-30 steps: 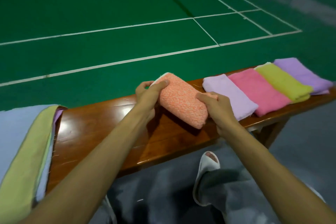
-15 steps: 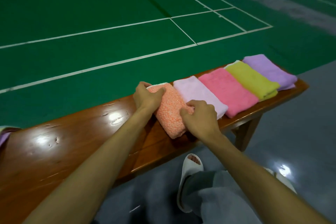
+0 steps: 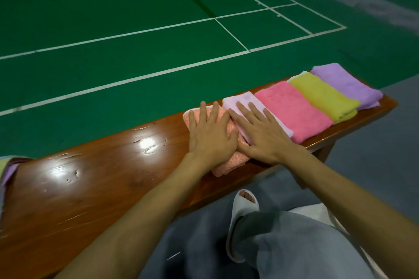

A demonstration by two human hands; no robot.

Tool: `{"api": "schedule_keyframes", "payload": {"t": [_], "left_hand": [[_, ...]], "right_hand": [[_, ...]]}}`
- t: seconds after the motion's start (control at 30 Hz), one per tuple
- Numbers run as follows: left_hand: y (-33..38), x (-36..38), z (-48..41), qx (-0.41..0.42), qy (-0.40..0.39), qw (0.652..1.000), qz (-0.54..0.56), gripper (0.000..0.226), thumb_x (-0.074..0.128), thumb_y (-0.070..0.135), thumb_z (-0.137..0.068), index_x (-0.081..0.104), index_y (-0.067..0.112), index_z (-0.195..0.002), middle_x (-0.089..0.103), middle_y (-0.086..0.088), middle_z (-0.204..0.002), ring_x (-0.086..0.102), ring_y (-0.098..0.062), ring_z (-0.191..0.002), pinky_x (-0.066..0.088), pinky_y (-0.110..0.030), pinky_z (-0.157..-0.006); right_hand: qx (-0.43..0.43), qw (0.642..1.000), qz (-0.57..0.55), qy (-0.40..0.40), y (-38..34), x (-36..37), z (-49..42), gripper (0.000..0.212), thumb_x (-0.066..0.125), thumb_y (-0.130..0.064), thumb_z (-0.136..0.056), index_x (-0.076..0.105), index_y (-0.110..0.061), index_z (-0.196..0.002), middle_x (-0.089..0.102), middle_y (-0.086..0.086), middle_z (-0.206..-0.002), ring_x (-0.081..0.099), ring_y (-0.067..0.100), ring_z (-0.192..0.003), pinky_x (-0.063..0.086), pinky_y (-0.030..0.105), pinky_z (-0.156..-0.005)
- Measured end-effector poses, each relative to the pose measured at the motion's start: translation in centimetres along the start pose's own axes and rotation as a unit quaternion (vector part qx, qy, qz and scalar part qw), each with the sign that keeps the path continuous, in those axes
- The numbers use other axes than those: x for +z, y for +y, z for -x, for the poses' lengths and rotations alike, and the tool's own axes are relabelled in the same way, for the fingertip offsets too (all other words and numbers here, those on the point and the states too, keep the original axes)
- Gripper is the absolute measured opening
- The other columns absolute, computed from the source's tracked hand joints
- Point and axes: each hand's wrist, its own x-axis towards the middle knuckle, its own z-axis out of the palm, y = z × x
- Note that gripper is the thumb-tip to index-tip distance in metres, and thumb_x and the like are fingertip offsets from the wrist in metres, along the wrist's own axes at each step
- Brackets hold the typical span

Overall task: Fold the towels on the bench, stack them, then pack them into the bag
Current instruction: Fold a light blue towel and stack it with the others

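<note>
A folded orange towel [image 3: 229, 163] lies on the wooden bench [image 3: 113, 176] at the left end of a row of folded towels. My left hand [image 3: 209, 133] presses flat on it with straight fingers. My right hand [image 3: 260, 136] lies flat beside it, fingers spread over the orange towel's right edge and the pale lilac towel [image 3: 243, 101]. Further right in the row are a pink towel [image 3: 292, 108], a yellow towel [image 3: 324, 95] and a purple towel [image 3: 344, 84]. No bag is in view.
Unfolded towels [image 3: 6, 167] show at the bench's far left edge. The bench's right end [image 3: 390, 104] lies just past the purple towel. A green court floor [image 3: 136, 29] stretches behind. My legs and a white slipper [image 3: 242, 210] are below the bench's front edge.
The orange towel went from held above the bench to lying in the row beside the lilac towel. Both hands released their grip and now lie flat on the towels.
</note>
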Motion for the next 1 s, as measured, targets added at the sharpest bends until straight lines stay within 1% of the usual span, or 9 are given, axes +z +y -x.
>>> {"api": "schedule_keyframes", "payload": {"t": [0.1,0.23,0.37,0.47,0.5,0.6,0.83,0.93,1.0], "left_hand": [[0.2,0.7,0.1,-0.004,0.013,1.000,-0.006,0.070,0.022,0.055,-0.096,0.022,0.033,-0.163,0.010,-0.004,-0.173,0.000,-0.033,-0.159,-0.006,-0.057,-0.124],[0.2,0.3,-0.3,-0.004,-0.019,1.000,-0.018,0.066,0.026,0.054,-0.104,0.017,0.030,-0.164,0.005,-0.005,-0.173,-0.004,-0.033,-0.159,-0.008,-0.058,-0.123],[0.0,-0.8,-0.1,0.009,-0.031,0.999,0.000,0.066,0.021,0.059,-0.105,0.012,0.032,-0.165,0.001,-0.004,-0.174,-0.009,-0.032,-0.159,-0.011,-0.058,-0.123],[-0.9,-2.3,0.7,0.017,-0.019,0.999,0.036,0.065,0.017,0.062,-0.105,0.009,0.037,-0.164,0.000,-0.001,-0.173,-0.010,-0.027,-0.159,-0.013,-0.057,-0.123],[-1.3,-2.9,1.2,0.023,-0.014,0.999,0.039,0.063,0.017,0.061,-0.106,0.009,0.038,-0.164,0.001,-0.001,-0.173,-0.010,-0.026,-0.159,-0.012,-0.056,-0.124],[-3.4,-4.7,3.4,0.030,-0.004,0.999,0.045,0.061,0.019,0.059,-0.107,0.011,0.039,-0.164,0.003,0.000,-0.173,-0.008,-0.024,-0.159,-0.009,-0.054,-0.125],[-13.9,-8.3,13.7,-0.034,0.045,0.998,0.034,0.068,0.016,0.065,-0.100,0.012,0.041,-0.163,0.007,0.005,-0.172,-0.005,-0.018,-0.159,-0.003,-0.049,-0.127],[-20.3,-9.6,20.2,-0.098,0.063,0.993,0.010,0.068,0.014,0.067,-0.100,0.012,0.041,-0.163,0.010,0.005,-0.172,-0.004,-0.017,-0.159,-0.002,-0.046,-0.127],[-24.3,-10.5,24.6,-0.155,0.072,0.985,0.014,0.072,0.011,0.069,-0.098,0.016,0.039,-0.163,0.012,0.006,-0.172,-0.002,-0.016,-0.159,-0.001,-0.045,-0.127]], "right_hand": [[0.007,1.000,-0.008,0.029,0.5,1.1,0.0,0.084,0.027,-0.069,-0.089,0.011,-0.034,-0.164,0.005,-0.003,-0.172,0.002,0.021,-0.159,0.007,0.050,-0.126],[0.008,1.000,-0.002,0.007,0.4,0.7,-0.3,0.086,0.023,-0.071,-0.087,0.007,-0.034,-0.164,0.002,-0.003,-0.172,0.001,0.021,-0.159,0.009,0.053,-0.126],[0.011,0.999,-0.036,-0.028,-0.2,-1.3,-0.1,0.096,0.016,-0.081,-0.081,0.003,-0.034,-0.164,-0.002,-0.004,-0.172,-0.004,0.019,-0.158,0.004,0.052,-0.127],[0.013,0.998,-0.057,-0.009,-1.2,-2.8,0.6,0.107,0.009,-0.095,-0.076,0.008,-0.033,-0.164,0.001,-0.006,-0.172,-0.004,0.016,-0.158,0.002,0.051,-0.127],[0.010,0.998,-0.060,-0.003,-1.6,-3.2,0.8,0.107,0.007,-0.095,-0.077,0.009,-0.033,-0.164,0.001,-0.006,-0.172,-0.004,0.015,-0.158,0.003,0.050,-0.127],[-0.007,0.998,-0.056,0.018,-3.6,-4.3,0.9,0.092,0.015,-0.083,-0.088,0.011,-0.032,-0.164,0.005,-0.004,-0.172,-0.002,0.015,-0.158,0.005,0.050,-0.127],[-0.093,0.989,-0.099,0.056,-14.9,-3.7,-1.8,0.083,0.023,-0.069,-0.095,0.026,-0.020,-0.162,0.022,0.001,-0.169,0.012,0.019,-0.158,0.013,0.045,-0.128],[-0.133,0.980,-0.145,0.030,-22.2,-1.3,-3.1,0.078,0.029,-0.064,-0.096,0.034,-0.017,-0.158,0.035,0.003,-0.164,0.027,0.020,-0.152,0.022,0.043,-0.125],[-0.161,0.972,-0.171,0.016,-27.4,0.4,-3.7,0.068,0.039,-0.057,-0.098,0.040,-0.018,-0.154,0.045,0.002,-0.154,0.039,0.019,-0.141,0.034,0.043,-0.118]]}}
